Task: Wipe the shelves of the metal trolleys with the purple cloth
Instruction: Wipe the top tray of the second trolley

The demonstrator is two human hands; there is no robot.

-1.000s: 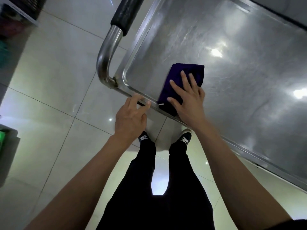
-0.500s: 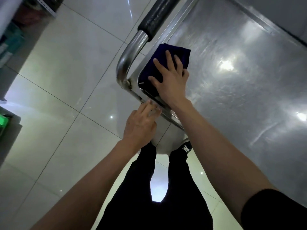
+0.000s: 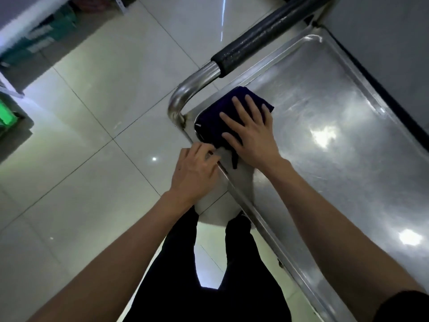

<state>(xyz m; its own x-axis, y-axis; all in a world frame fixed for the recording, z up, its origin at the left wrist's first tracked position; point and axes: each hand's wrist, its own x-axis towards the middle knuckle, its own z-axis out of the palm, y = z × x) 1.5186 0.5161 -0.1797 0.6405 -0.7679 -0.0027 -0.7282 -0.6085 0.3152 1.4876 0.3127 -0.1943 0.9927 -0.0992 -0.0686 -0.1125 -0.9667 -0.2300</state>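
Observation:
A folded purple cloth (image 3: pixel 214 117) lies in the near left corner of the metal trolley's top shelf (image 3: pixel 336 140). My right hand (image 3: pixel 251 131) presses flat on the cloth with its fingers spread. My left hand (image 3: pixel 196 170) rests on the shelf's near rim just beside that corner, fingers bent over the edge. The trolley's steel handle with a black foam grip (image 3: pixel 253 45) curves up at the corner, just beyond the cloth.
Pale glossy floor tiles (image 3: pixel 104 147) fill the left. Shelving with green crates (image 3: pixel 46 36) stands at the far left, and a green-lit object (image 3: pixel 7 117) sits at the left edge. A grey wall (image 3: pixel 394 43) runs along the trolley's far side.
My right hand has slid the cloth from the shelf's near edge leftward into the corner by the handle. My left hand has stayed on the rim.

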